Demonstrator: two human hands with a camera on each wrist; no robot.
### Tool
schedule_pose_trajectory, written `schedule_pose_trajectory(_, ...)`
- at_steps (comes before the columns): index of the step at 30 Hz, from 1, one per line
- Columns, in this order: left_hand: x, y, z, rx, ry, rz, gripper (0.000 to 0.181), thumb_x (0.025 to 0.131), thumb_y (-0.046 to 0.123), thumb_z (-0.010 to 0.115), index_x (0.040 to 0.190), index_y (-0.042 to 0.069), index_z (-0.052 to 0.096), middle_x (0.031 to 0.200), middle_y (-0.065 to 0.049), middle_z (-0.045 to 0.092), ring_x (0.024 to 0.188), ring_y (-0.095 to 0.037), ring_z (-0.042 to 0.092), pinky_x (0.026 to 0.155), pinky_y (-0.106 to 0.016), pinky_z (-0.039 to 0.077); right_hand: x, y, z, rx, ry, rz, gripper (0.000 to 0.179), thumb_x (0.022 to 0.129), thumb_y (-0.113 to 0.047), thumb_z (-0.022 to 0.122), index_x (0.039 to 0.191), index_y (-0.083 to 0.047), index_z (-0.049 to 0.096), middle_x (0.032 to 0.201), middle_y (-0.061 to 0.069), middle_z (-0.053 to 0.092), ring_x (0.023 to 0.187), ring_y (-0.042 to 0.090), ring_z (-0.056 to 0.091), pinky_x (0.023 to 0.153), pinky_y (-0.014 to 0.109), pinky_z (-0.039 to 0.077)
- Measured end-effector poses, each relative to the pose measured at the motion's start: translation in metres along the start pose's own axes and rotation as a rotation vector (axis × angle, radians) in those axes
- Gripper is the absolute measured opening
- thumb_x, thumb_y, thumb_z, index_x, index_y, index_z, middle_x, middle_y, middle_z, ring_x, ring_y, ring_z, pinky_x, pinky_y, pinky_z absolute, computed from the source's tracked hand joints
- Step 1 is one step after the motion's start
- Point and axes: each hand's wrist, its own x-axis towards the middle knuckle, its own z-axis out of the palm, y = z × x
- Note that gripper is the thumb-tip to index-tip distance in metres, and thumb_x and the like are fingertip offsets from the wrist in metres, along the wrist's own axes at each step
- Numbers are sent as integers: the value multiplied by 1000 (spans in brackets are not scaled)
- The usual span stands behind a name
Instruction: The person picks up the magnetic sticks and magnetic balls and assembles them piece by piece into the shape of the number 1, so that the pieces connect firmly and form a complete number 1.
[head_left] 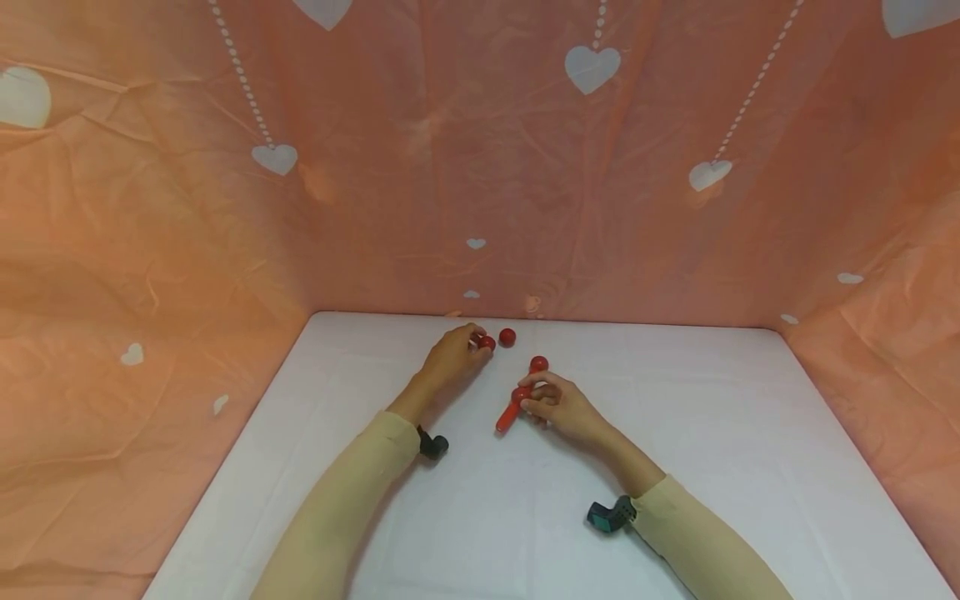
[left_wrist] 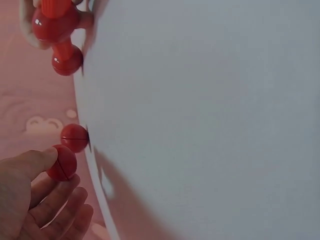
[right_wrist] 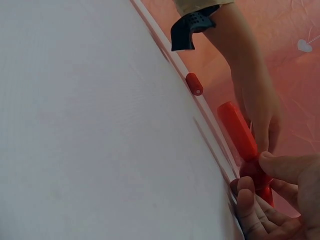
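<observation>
My left hand (head_left: pixel 452 358) pinches a red ball (left_wrist: pixel 62 163) between thumb and fingers at the far side of the white table. Another red ball (head_left: pixel 507 337) rests just to the right of it. My right hand (head_left: pixel 566 410) grips a chain of red sticks and balls by its middle ball (head_left: pixel 521 396). From that ball a thick red stick (right_wrist: pixel 237 131) points toward the near side. A shorter stick (left_wrist: pixel 62 51) on the other side joins it to an end ball (head_left: pixel 539 364).
A loose short red stick (right_wrist: pixel 194 84) lies on the table (head_left: pixel 675 400) in the right wrist view, near the left arm. Orange cloth (head_left: pixel 510 167) with white hearts hangs behind the table's far edge and along both sides.
</observation>
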Motion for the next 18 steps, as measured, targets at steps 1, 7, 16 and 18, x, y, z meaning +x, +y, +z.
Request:
schedule_pose_trajectory(1,-1,1,0,-2,-1,9,36,104,25,72,136,9,67,125,-11,72,116,-28,67,103,-47,55,0,0,0,-2,2,0,32,104,-12,72,134,-5,64,105,19,74,84,23,66,68,26,56)
schedule_pose_trajectory(7,-12,4,-4,-1,-15,49,36,103,25,75,136,11,68,127,-7,72,116,-25,67,105,-47,54,0,1,1,-8,2,-8,33,103,-12,73,134,-4,64,100,21,73,83,24,64,68,27,56)
schedule_pose_trajectory(16,-24,8,-10,-1,-35,98,32,103,27,75,132,13,70,124,-4,74,112,-23,69,99,-44,56,0,1,1,-14,25,34,30,103,-13,74,132,-12,67,106,12,73,82,24,65,68,28,56)
schedule_pose_trajectory(18,-26,8,-10,9,-44,104,31,103,28,75,130,14,70,123,-4,74,112,-22,69,98,-44,57,0,1,1,-12,24,37,30,103,-13,74,132,-12,67,107,12,73,82,24,66,69,28,57)
